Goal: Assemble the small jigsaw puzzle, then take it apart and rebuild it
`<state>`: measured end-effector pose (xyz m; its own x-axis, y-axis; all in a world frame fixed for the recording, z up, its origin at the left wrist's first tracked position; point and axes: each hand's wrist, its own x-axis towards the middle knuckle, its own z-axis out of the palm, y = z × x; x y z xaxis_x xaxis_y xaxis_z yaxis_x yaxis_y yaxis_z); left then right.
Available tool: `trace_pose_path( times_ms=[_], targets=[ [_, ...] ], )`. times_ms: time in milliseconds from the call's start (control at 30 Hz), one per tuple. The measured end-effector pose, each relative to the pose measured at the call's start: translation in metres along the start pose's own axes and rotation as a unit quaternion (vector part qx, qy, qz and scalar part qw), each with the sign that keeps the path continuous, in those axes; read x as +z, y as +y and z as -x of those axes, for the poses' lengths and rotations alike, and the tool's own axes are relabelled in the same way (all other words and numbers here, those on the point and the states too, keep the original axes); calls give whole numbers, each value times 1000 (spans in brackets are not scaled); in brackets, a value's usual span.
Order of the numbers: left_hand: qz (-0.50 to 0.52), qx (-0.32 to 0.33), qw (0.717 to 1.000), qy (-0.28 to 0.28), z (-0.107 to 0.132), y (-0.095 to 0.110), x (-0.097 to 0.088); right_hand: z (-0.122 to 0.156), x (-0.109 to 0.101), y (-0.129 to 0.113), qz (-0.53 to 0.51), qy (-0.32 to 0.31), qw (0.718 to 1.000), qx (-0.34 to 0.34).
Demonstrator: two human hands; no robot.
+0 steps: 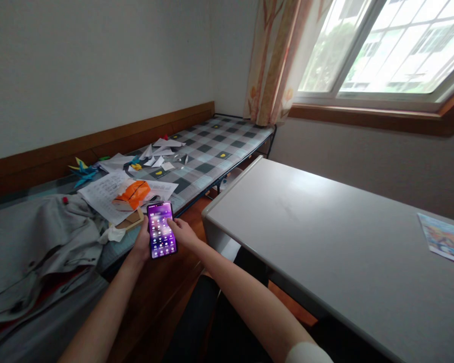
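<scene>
- Starting far L, approx 9 o'clock of the phone [161, 243]: grey cloth item [30, 242], bag or jacket, can't tell which, w/ straps & bit of red showing.
- Next, approx 10 o'clock: blue/yellow folded-paper piece [83, 172], on the checked bed [232, 132].
- Approx 10 o'clock too, nearer: printed sheets [108, 187] w/ orange wrapper [135, 193] on top.
- Between 9 & 10: crumpled tissue [114, 234] at bed edge, then wooden frame [132, 221] just beside L hand [142, 243].
- L hand, 9 o'clock: closed round phone's L side, thumb along edge; prob. takes most of the weight.
- Phone = clock centre, held up in front of bed edge, tilted to face wearer. Screen lit, purple, rows of icons; labels too small to read.
- Progress, as far as shows: phone's in hand & screen on = done. Looks like home/app page, so prob. no app opened yet; choosing an icon seems left. Early stage, I'd say.
- R hand, 3 o'clock: thumb over upper R of screen, contact unclear; other fingers mostly hidden, can't tell if gripping.
- 12 o'clock, on bed: white paper pieces [162, 150].
- Between 1 & 2: curtain [268, 60].
- 3 o'clock: white table [287, 206], apart from hands.
- 2 o'clock, far: window [386, 60].
- 3 o'clock, far R: colour print [444, 241] on table.
</scene>
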<state>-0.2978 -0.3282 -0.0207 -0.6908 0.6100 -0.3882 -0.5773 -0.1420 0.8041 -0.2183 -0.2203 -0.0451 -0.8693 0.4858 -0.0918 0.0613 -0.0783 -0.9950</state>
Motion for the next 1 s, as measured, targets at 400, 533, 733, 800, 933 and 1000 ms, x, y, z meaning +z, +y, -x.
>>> trace_pose_path(
  times_ms=[400, 533, 733, 800, 933, 1000],
  targets=[
    [-27, -44, 998, -26, 11, -2, 13, -7, 4, -16, -26, 66, 997, 42],
    [-24, -30, 999, -17, 7, -2, 8, -4, 2, -14, -49, 49, 997, 22],
    [16, -19, 999, -30, 1, 6, 7, 8, 0, -2, -171, -79, 982, -23],
    [32, -36, 998, -36, 3, 9, 8, 12, 1, 2, -185, -109, 977, -9],
    [42, -45, 996, -63, 4, 10, 8, 18, 0, 4, -207, -139, 968, 20],
    [39, -42, 996, -69, 4, 9, 8, 19, 0, 4, -214, -147, 965, 23]
  ],
)
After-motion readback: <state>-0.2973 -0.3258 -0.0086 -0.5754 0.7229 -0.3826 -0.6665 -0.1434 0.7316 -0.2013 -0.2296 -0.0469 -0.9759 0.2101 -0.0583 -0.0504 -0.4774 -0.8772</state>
